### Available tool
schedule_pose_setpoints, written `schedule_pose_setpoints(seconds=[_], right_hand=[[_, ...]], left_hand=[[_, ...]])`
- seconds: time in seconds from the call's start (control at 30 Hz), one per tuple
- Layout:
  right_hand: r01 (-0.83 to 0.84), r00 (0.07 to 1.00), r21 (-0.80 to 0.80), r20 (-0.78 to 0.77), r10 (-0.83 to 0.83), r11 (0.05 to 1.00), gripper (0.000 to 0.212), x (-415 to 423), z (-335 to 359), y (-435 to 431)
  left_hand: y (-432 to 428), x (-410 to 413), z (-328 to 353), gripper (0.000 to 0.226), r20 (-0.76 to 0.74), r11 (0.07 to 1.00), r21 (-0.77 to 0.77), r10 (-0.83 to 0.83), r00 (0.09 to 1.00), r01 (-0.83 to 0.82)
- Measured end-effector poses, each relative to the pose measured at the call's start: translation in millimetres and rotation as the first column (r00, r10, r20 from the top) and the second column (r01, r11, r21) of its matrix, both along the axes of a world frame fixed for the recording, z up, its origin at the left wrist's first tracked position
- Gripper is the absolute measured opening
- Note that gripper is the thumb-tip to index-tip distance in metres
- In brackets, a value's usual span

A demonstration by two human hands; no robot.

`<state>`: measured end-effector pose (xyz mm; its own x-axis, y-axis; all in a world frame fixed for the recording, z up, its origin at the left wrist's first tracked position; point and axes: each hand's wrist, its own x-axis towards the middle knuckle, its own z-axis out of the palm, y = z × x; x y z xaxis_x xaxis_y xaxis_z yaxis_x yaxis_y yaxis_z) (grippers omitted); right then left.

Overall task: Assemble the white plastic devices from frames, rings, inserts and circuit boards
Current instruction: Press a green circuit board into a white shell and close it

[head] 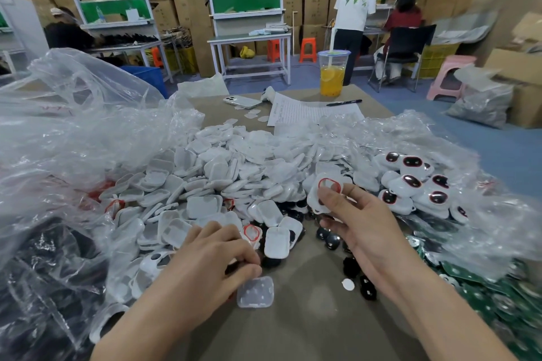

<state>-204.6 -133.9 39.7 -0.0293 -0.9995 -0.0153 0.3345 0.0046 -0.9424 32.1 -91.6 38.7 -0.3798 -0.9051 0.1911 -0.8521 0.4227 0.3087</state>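
Our right hand [360,223] pinches a white frame [312,199] with a red ring [328,184] between thumb and fingertips, raised toward 1 o'clock above the desk [293,331]. Our left hand [211,261], fingers curled, pinches the edge of a translucent insert [255,293] at 6 o'clock. We judge these parts light, stiff, thin and a little slippery. Holding them by the outer edges seems best, so the ring is not pushed out.

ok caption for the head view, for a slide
Right hand holds a red-ringed white frame; left hand pinches a clear insert.
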Motion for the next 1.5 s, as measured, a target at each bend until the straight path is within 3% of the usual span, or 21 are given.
schedule_pose_setpoints(seconds=[0.07,0.13,0.27,0.43,0.53,0.63,0.73,0.83,0.97,1.03,1.23,1.33,1.5], right_hand=[[-0.031,0.997,-0.004,0.074,0.031,1.000,0.039,0.1,1.3,0.8],[-0.062,0.991,-0.005,0.120,0.062,0.998,0.042,0.3,1.9,1.7],[-0.110,0.980,0.026,0.167,0.104,0.994,0.047,3.0,2.3,2.8],[-0.193,0.947,0.069,0.274,0.168,0.979,0.039,7.2,1.4,3.1],[-0.223,0.929,0.111,0.325,0.177,0.968,0.029,8.7,1.1,1.8],[-0.217,0.929,0.121,0.329,0.167,0.969,0.027,9.1,-0.5,0.1],[-0.205,0.935,0.107,0.314,0.162,0.973,0.027,8.2,-1.2,-0.6],[-0.196,0.941,0.093,0.298,0.161,0.976,0.026,6.9,-1.5,-1.4],[-0.142,0.949,0.106,0.297,0.105,0.984,0.027,5.9,-0.3,-2.8],[-0.113,0.941,0.116,0.331,0.068,0.987,0.027,5.2,2.0,-3.5],[-0.092,0.923,0.116,0.381,0.041,0.989,0.020,2.5,6.9,-5.0],[-0.035,0.935,0.064,0.354,0.010,0.997,0.034,1.8,10.5,-5.7],[0.054,0.910,0.153,0.399,-0.111,0.987,0.017,-5.7,16.0,-5.4]], left_hand=[[0.1,-4.0,-2.3,0.016,-0.093,0.999,-0.050,-0.010,0.996,0.005],[1.4,-10.6,-4.5,0.016,-0.278,0.996,-0.085,0.016,0.960,-0.041],[2.1,-23.0,-7.4,0.016,-0.587,0.994,0.013,0.099,0.804,-0.112],[-0.4,-29.0,-6.7,0.007,-0.734,0.973,0.188,0.231,0.638,-0.135],[0.3,-29.9,-5.9,0.010,-0.760,0.961,0.234,0.276,0.589,-0.148],[1.3,-30.5,-4.9,0.007,-0.753,0.963,0.235,0.265,0.602,-0.130],[3.6,-33.9,-5.8,0.013,-0.692,0.981,0.166,0.189,0.697,-0.101],[9.9,-43.3,-7.9,0.020,-0.603,0.990,0.141,0.063,0.795,0.028],[13.5,-54.9,-18.8,0.012,-0.268,0.984,0.003,-0.171,0.948,0.179],[12.1,-55.1,-20.2,0.020,-0.180,0.976,-0.047,-0.216,0.960,0.210],[10.4,-53.6,-20.2,0.025,-0.181,0.970,-0.217,-0.152,0.972,0.111],[13.4,-72.5,-24.3,0.025,-0.119,0.945,-0.302,-0.167,0.979,0.124],[9.4,-108.8,-25.7,0.044,-0.035,0.979,-0.197,-0.068,0.997,0.060]])
